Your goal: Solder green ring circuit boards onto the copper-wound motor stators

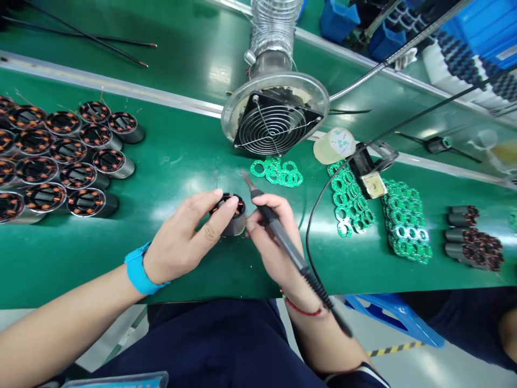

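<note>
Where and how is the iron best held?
Probably by the dark handle, behind the metal tip, coming from the right, as the right hand does now. The slim body slants, tip pointing away from the wearer, with the cylinder to its left; that side looks tighter.

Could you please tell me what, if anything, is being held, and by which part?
The right grip holds the iron by its handle's front. The left grip touches the stator at its top; a firm hold cannot be told.
</note>
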The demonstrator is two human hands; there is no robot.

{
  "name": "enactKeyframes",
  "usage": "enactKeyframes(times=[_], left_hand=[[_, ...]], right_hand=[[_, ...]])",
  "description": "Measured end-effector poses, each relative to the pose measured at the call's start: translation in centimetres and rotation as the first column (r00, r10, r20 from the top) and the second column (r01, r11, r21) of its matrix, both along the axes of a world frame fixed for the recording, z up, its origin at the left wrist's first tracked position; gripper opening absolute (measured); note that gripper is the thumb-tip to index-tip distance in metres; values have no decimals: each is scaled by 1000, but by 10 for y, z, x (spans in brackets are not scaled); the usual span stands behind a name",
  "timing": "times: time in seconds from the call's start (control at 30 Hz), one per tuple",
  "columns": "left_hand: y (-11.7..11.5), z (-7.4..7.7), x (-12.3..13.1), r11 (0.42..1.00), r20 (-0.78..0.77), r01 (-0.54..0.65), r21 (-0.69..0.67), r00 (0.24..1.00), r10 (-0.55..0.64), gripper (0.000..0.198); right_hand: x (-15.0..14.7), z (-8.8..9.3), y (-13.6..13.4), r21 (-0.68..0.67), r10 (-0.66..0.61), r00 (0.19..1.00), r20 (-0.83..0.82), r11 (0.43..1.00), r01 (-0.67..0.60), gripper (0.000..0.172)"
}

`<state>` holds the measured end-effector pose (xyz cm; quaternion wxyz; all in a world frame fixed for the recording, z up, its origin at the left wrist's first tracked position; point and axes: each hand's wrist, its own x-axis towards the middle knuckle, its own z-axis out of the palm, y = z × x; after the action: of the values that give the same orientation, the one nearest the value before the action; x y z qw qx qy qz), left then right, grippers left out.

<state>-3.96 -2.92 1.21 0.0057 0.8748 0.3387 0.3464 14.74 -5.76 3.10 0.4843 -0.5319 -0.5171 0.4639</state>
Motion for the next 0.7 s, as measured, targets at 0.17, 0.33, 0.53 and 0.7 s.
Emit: enactKeyframes(times=[0.17,0.33,0.53,0.7], left_hand=[[-4,6,5,973,91,-81,-218,991,103,77],[-1,8,6,748,162,-3,-664,976,148,56],[7,12,12,174,276,229,-958,902,333,65],[7,13,14,-83,355,419,-904,844,402,38]], right_hand=[[-2,-12,2,-114,68,900,-429,985,-129,35],[-1,-20,-1,-133,76,961,-265,984,-115,36],[7,-18,-9,123,44,987,153,990,-64,56],[8,-18,-11,259,229,943,241,921,-290,64]])
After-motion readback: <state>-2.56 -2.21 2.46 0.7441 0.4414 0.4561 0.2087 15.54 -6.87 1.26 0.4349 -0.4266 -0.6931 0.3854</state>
